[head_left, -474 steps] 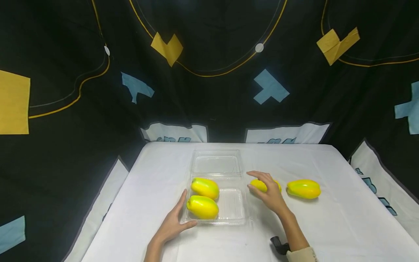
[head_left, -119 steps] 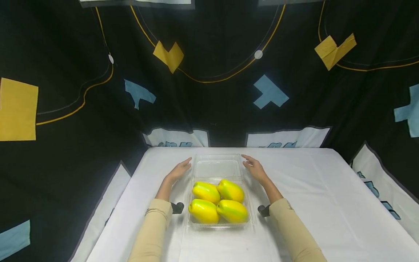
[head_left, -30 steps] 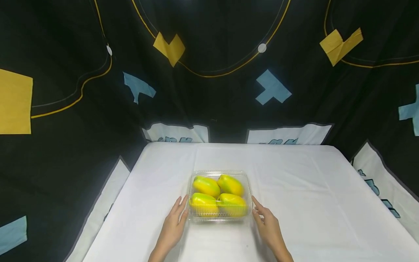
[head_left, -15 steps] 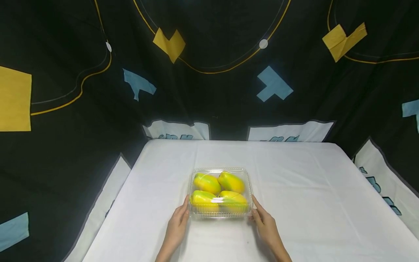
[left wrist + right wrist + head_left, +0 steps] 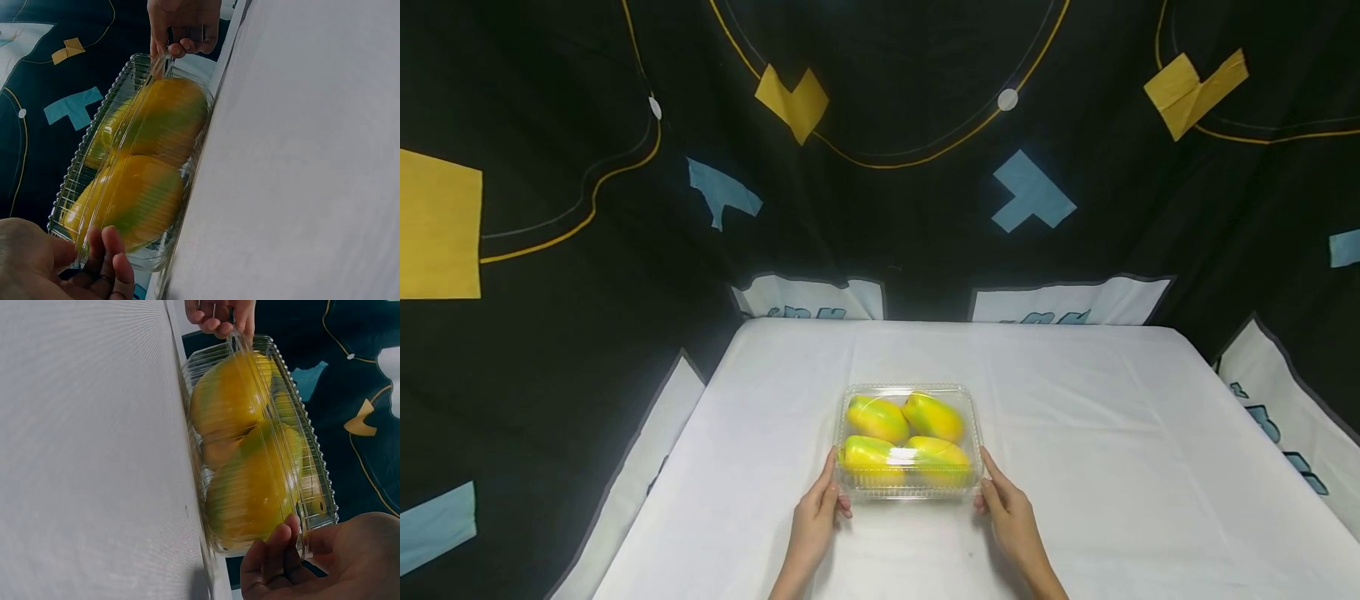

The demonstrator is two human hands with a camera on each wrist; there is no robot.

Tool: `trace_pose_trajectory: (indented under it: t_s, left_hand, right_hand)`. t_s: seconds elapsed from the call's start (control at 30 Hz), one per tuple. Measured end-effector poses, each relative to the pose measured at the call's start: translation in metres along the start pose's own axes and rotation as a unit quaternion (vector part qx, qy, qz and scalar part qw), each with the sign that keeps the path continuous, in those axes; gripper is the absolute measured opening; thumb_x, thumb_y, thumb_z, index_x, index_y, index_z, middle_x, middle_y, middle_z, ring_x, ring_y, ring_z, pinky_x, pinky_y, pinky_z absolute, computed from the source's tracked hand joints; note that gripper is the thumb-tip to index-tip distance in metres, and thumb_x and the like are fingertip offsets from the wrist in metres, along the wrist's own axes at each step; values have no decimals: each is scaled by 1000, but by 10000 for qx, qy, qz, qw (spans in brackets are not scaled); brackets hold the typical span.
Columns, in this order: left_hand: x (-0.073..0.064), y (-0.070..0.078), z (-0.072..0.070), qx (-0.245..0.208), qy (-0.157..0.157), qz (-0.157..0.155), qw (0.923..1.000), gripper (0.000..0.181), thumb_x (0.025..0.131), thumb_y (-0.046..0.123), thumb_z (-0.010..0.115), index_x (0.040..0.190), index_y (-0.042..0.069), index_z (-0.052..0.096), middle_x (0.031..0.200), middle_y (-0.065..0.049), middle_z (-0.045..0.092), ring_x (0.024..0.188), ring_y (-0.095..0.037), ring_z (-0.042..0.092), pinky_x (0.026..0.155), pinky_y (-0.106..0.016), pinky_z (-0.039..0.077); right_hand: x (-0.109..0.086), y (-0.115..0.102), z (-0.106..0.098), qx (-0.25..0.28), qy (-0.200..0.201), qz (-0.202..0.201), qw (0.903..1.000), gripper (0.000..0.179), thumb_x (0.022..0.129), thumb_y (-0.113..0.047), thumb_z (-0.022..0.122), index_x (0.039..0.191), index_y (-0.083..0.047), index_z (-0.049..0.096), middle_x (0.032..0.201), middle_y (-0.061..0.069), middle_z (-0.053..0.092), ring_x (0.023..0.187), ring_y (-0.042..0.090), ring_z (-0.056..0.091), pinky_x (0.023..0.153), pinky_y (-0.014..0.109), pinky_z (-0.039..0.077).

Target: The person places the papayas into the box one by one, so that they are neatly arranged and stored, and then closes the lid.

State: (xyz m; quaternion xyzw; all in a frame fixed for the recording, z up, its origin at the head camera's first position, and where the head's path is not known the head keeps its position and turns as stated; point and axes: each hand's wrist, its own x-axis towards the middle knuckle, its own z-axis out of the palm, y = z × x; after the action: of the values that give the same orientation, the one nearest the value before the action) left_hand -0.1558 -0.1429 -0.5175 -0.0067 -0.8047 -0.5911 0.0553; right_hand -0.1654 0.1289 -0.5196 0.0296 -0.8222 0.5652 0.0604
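A clear plastic clamshell container (image 5: 907, 492) sits on the white table with its lid down. Inside lie several yellow-green mangoes (image 5: 934, 417) in two rows, seen through the lid. At its near left corner my left hand (image 5: 814, 521) pinches the flange, thumb above and fingertips below, as the left wrist view shows on the hand (image 5: 81, 265). Opposite it, my right hand (image 5: 1011, 517) pinches the near right edge; the right wrist view has this hand (image 5: 312, 556) with thumb and curled fingers around the rim.
The white-covered table (image 5: 1075, 433) extends around the container. Behind it hangs a black cloth (image 5: 887, 225) bearing yellow and blue patches and looping yellow lines.
Earlier the lid stood open, two mangoes inside and two on the table; then all were inside and the lid came down. Lately both hands closed on the container's sides.
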Motion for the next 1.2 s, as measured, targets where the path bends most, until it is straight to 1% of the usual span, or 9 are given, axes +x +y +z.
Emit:
trace_pose_trajectory:
  t_s: [0.13, 0.33, 0.5, 0.57, 0.67, 0.83, 0.93, 1.1, 1.2]
  left_hand:
    - [-1, 1, 2, -302, 35, 14, 9995, 47, 99, 8, 39, 145, 6, 27, 74, -9, 56, 61, -15, 58, 54, -25, 53]
    - [-1, 1, 6, -373, 149, -15, 9992, 47, 97, -2, 40, 143, 3, 31, 71, -9, 56, 58, -14, 58, 54, -24, 53]
    - [0, 2, 8, -607, 314, -148, 9976, 47, 95, -5, 43, 141, 0, 34, 70, -11, 56, 57, -14, 59, 53, -23, 53]
    - [0, 2, 9, -682, 395, -219, 9966, 47, 94, -5, 44, 140, 0, 35, 70, -11, 56, 57, -14, 59, 53, -23, 53]
    - [0, 4, 9, -767, 519, -282, 9953, 47, 94, -5, 44, 139, 0, 36, 69, -11, 57, 55, -14, 58, 51, -23, 52]
    - [0, 6, 11, -809, 696, -384, 9935, 48, 92, -8, 44, 139, 1, 38, 66, -10, 56, 53, -14, 58, 49, -22, 52]
    - [1, 7, 12, -823, 772, -449, 9926, 48, 91, -9, 43, 138, 1, 39, 65, -10, 55, 51, -15, 57, 47, -22, 51]
    - [1, 7, 11, -784, 739, -539, 9927, 47, 94, -4, 41, 140, 3, 38, 66, -9, 55, 53, -16, 57, 47, -21, 49]
    - [0, 6, 11, -768, 678, -550, 9932, 46, 96, -1, 40, 141, 6, 37, 69, -9, 55, 56, -15, 58, 49, -22, 48]
  right_hand:
    - [-1, 0, 0, -6, 26, 11, 10000, 42, 99, -12, 41, 140, -2, 37, 67, 1, 53, 60, 10, 51, 61, 21, 51]
    - [-2, 1, -1, 84, -45, 13, 10000, 43, 99, -10, 41, 141, -2, 35, 64, 2, 50, 57, 11, 48, 57, 24, 48]
    - [-2, 0, -1, 293, -42, -152, 9994, 43, 99, -8, 41, 141, 0, 34, 65, 2, 50, 58, 10, 48, 56, 23, 48]
    - [-2, -1, 0, 351, 8, -146, 9993, 43, 99, -7, 42, 140, 1, 34, 65, 2, 51, 57, 10, 48, 56, 23, 48]
    - [-2, -2, 1, 368, 105, -8, 9993, 43, 97, -5, 43, 139, 1, 36, 63, 2, 51, 56, 11, 48, 55, 23, 48]
    - [-1, -3, 3, 285, 230, 359, 9987, 43, 95, -3, 44, 138, -1, 39, 60, 4, 52, 54, 14, 46, 54, 21, 44]
    - [0, -3, 4, 279, 252, 435, 9983, 44, 94, -2, 43, 138, -2, 40, 60, 5, 52, 54, 16, 46, 54, 20, 44]
    - [-1, -4, 3, 309, 231, 469, 9982, 43, 96, -4, 43, 139, -5, 40, 63, 4, 51, 57, 14, 47, 58, 21, 45]
    - [-1, -3, 3, 371, 252, 613, 9971, 43, 97, -6, 44, 139, -9, 42, 65, 4, 51, 59, 12, 48, 58, 22, 46]
